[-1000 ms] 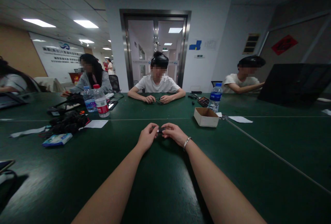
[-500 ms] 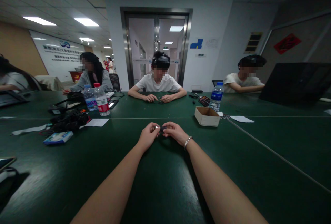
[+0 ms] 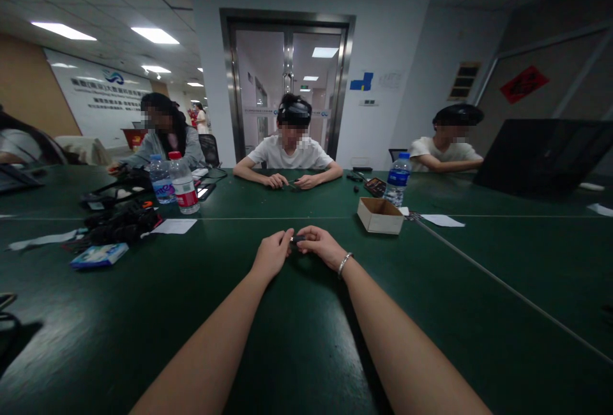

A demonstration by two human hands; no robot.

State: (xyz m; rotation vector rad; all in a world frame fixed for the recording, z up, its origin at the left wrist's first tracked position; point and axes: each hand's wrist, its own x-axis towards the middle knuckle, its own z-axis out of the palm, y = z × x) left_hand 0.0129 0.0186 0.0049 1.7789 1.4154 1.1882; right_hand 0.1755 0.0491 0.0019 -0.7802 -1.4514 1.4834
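A small dark, slim object [image 3: 299, 238] with a shiny metal end lies between my two hands, just above the green table [image 3: 297, 338]. My right hand [image 3: 323, 246], wearing a silver bracelet [image 3: 344, 265], pinches its dark part between thumb and fingers. At the metal end, the fingertips of my left hand [image 3: 274, 252] are closed. Whether they grip that end or a separate small piece is hidden behind the thumb.
An open cardboard box [image 3: 380, 222] stands ahead to the right, with a water bottle [image 3: 397, 180] behind it. At left are two bottles [image 3: 184, 186], black gear [image 3: 122, 223], a blue-and-white packet [image 3: 99, 255] and paper [image 3: 175, 226]. A person [image 3: 290, 153] sits opposite.
The metal end of the dark object now shows between my fingertips, and my left thumb points more upward. The whole view has shifted slightly, so things appear further left.
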